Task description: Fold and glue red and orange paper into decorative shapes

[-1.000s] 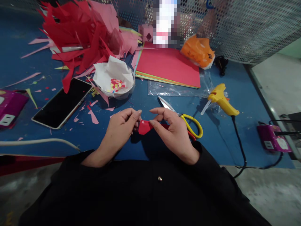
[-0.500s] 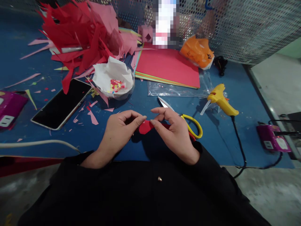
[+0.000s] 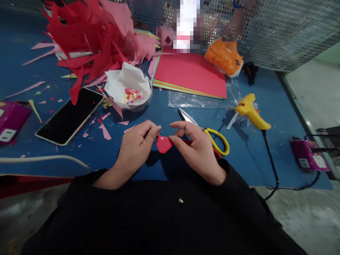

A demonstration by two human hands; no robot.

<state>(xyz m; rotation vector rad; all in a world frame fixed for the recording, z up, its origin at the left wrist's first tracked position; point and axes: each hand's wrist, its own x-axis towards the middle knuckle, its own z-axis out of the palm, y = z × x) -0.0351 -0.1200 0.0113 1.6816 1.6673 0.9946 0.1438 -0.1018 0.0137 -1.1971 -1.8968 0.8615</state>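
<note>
Blue table (image 3: pixel 164 118): paper scraps (image 3: pixel 106 132) at left.
Red paper piece (image 3: pixel 164 145): near side, centre.
Right hand (image 3: pixel 199 152): pinching its right edge.
Left hand (image 3: pixel 134 152): fingertips at left corner; grip unclear.
Paper corners: might crease if pulled unevenly.

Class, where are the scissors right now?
In the head view, the scissors lie on the blue table, just right of centre, partly hidden by the person's right hand; the yellow glue gun is farther right.

Scissors (image 3: pixel 206 130) and a glue gun (image 3: pixel 251 109) suggest a workshop.
</note>
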